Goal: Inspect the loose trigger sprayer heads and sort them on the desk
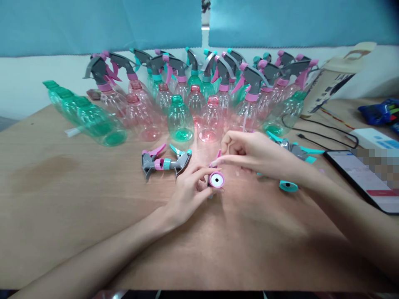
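My left hand (pixel 190 193) grips a grey spray head with a pink collar (pixel 217 180); the round white underside with a dark centre hole faces me. Above it, my right hand (pixel 243 153) has its thumb and fingers pinched together at the pink trigger of the same spray head. The exact contact is partly hidden by the fingers. Left of my hands, a pink-collared spray head (pixel 151 162) and a teal-collared one (pixel 181 161) lie end to end. Partly behind my right forearm, more teal-and-grey spray heads (pixel 288 186) lie on the table.
Behind my hands stand open bottles, such as a green one (pixel 181 122) and a pink one (pixel 211 122), before rows of bottles with spray heads. Green bottles (pixel 104 124) are at the left. A phone (pixel 358 178), cables and a tall cream bottle (pixel 332 83) are at the right.
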Action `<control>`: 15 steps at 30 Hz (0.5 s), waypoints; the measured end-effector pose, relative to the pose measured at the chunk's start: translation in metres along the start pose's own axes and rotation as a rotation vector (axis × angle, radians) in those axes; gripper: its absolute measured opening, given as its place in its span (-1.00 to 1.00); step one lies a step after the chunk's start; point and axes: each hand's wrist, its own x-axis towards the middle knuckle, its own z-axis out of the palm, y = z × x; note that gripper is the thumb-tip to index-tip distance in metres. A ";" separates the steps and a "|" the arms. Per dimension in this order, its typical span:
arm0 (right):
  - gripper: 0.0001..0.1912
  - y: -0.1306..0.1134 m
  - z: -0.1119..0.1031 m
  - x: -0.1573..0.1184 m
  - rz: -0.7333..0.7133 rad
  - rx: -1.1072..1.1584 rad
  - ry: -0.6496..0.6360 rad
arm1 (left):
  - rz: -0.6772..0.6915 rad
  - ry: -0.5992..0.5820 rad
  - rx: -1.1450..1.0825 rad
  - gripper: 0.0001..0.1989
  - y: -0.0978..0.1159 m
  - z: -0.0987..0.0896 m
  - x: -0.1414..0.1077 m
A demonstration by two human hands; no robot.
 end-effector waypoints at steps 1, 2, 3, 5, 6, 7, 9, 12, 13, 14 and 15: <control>-0.76 -0.001 -0.003 -0.001 -0.008 -0.009 0.028 | 0.000 0.004 -0.005 -0.71 0.000 0.000 0.000; -0.77 -0.002 -0.007 -0.002 -0.014 -0.025 0.039 | -0.002 0.007 -0.010 -0.71 0.001 0.000 0.000; -0.78 -0.003 -0.009 -0.003 -0.017 -0.042 0.030 | -0.006 0.009 -0.013 -0.70 0.001 0.001 0.000; -0.82 -0.005 -0.012 -0.005 -0.038 -0.064 -0.024 | -0.012 0.010 -0.018 -0.70 0.001 0.001 0.000; -0.84 -0.006 -0.012 -0.005 -0.063 -0.067 -0.053 | -0.012 0.008 -0.020 -0.69 0.001 0.001 0.000; -0.86 -0.006 -0.011 -0.005 -0.094 -0.064 -0.079 | -0.011 0.008 -0.022 -0.69 0.001 0.001 0.000; -0.88 -0.006 -0.007 -0.005 -0.151 -0.057 -0.122 | -0.013 0.005 -0.025 -0.69 0.000 0.001 0.000; -0.86 -0.005 0.000 -0.005 -0.207 -0.070 -0.146 | -0.018 -0.002 -0.015 -0.77 0.001 0.001 -0.001; -0.85 -0.006 0.002 -0.005 -0.220 -0.080 -0.154 | -0.018 -0.007 -0.009 -0.82 0.002 0.000 -0.001; -0.85 -0.006 0.003 -0.006 -0.227 -0.091 -0.159 | -0.018 -0.012 -0.005 -0.84 0.003 0.000 -0.001; -0.85 -0.007 0.003 -0.006 -0.231 -0.105 -0.162 | -0.017 -0.016 -0.002 -0.85 0.004 -0.001 -0.001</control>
